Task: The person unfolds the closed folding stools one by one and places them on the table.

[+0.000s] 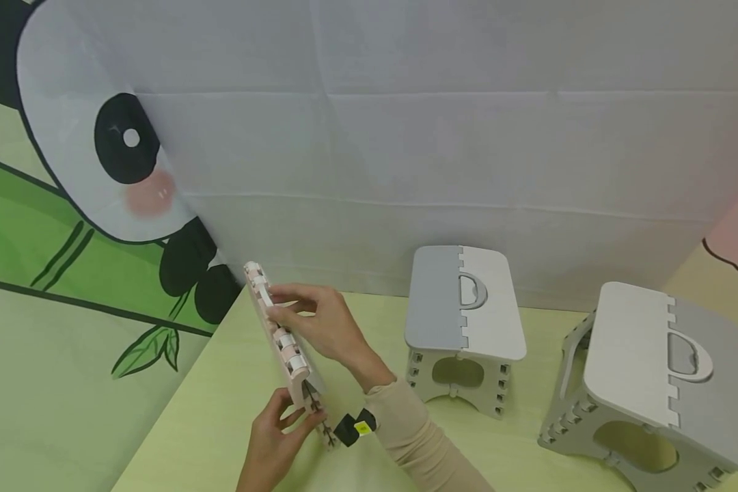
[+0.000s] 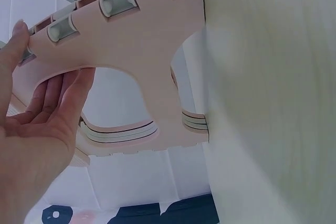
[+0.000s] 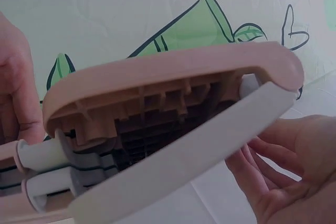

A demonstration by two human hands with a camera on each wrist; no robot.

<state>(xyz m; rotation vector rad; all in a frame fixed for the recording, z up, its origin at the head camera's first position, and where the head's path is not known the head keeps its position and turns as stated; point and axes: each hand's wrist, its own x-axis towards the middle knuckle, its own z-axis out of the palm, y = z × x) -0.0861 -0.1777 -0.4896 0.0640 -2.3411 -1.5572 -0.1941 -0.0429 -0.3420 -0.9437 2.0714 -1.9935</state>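
A pink and white folding stool (image 1: 290,352), partly folded, stands on edge at the left of the table. My left hand (image 1: 273,437) grips its pink leg panel (image 2: 157,40); in the left wrist view the fingers reach into the panel's opening and the thumb lies by its hinged edge. Higher up, my right hand (image 1: 322,324) holds the seat side near the hinge row. The right wrist view shows the pink seat half (image 3: 173,66) and the white seat half (image 3: 184,156) spread in a narrow V, with the right fingers partly hidden behind the white one.
Two grey and white folding stools stand unfolded to the right, a smaller one (image 1: 492,301) in the middle and a larger one (image 1: 630,348) at the far right. A white cloth backdrop (image 1: 406,150) rises behind the table (image 1: 190,410), with a panda print on the left.
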